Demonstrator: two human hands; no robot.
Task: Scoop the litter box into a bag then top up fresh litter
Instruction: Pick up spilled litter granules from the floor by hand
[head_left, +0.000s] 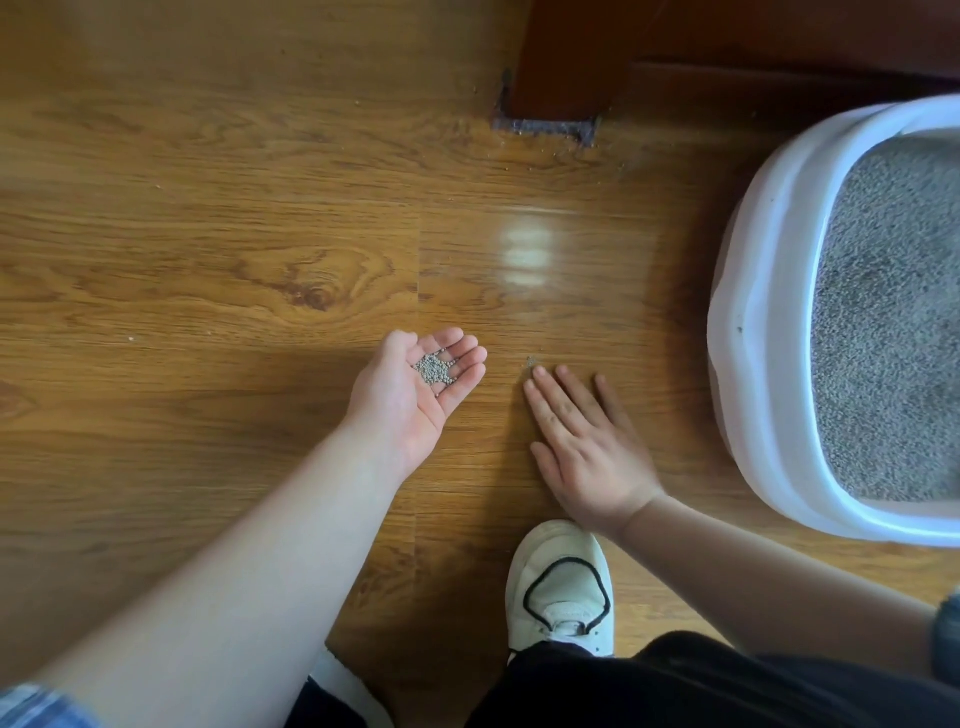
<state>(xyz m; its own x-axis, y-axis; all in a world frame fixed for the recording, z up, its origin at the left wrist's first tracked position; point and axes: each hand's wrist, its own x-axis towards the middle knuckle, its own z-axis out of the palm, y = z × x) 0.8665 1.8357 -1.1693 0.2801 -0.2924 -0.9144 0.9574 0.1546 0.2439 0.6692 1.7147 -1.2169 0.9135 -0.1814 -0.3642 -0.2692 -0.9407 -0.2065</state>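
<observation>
We see one litter box (769, 332), white, on the right of the wood floor (208, 260), its far side cut off by the frame edge. It is filled with grey litter (893, 322) across the whole visible bed.

We see two hands, both bare, near the box but not touching it. Our left hand (415, 389) is turned palm up and cupped, fingers loosely curled, holding a small heap of grey granules (435, 370), too many to count, resting at the base of the fingers. Our right hand (582, 441) lies palm down and flat on the floor, fingers spread wide, between the left hand and the box. Just past its fingertips sits one small clump of spilled grains (531, 360).

One white shoe (563, 587) with black lacing points forward just beneath the right wrist. At the top stands one dark red furniture leg (566, 62), with dust and scattered grains around its foot. A few more stray specks dot the floor on the left.
</observation>
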